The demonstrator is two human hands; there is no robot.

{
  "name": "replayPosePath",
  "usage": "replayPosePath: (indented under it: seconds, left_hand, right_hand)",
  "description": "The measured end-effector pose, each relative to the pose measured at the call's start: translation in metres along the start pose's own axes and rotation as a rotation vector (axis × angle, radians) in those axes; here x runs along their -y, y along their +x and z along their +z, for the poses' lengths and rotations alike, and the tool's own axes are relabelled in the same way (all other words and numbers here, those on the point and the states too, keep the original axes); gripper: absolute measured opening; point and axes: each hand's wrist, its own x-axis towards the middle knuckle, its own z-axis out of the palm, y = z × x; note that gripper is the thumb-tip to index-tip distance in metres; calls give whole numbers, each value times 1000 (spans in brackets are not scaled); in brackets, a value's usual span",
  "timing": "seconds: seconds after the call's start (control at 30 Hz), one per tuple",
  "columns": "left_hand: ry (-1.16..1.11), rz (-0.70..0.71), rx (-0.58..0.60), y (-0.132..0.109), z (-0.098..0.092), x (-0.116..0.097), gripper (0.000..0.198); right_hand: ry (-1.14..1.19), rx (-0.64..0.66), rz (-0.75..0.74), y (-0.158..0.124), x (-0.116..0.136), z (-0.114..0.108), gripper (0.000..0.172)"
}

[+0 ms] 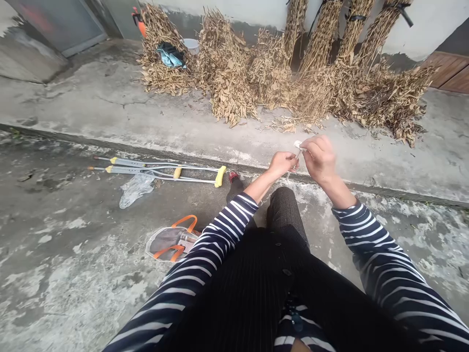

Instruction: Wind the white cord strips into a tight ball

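Seated, black trousers stretched forward along the concrete floor, striped sleeves on both arms; both hands raised above the knee, nearly touching; left hand with its grip closed in a pinch on a thin pale strand; right hand just beside it, fingers curled, its grip closed on a small white piece; the piece peeks out at the right fingertips, just above the left thumb, and the strand runs down from it between the two grips; what the piece is, too small to tell. On the floor to the left of the legs: a clear pouch with orange handles, lying flat; further off a crumpled clear plastic bag; just past it a pair of metal crutches with yellow pads, laid side by side along the edge of a raised concrete step; a red shoe tip close to the crutch pads. On the step, against the wall, bundles of dry brown stalks, some leaning upright and tied, some slumped; a blue-grey cloth draped on the leftmost bundle, a white bucket just behind it.
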Motion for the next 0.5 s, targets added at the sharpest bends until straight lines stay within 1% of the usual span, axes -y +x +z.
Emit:
replayPosePath:
  seconds: [0.17,0.23,0.37,0.5]
  left_hand:
    - [26,-137,23,0,-3,16,12]
    - [25,-176,13,1,-8,24,11]
    - [56,-200,-10,1,-23,43,9]
    - [129,-267,-39,-3,-34,62,9]
  right_hand:
    - [-31,-19,49,4,1,-4,22]
    - [-38,-11,63,5,1,-5,23]
    - [-36,15,80,4,-5,-6,22]
    - [-43,-39,87,3,-10,-8,16]
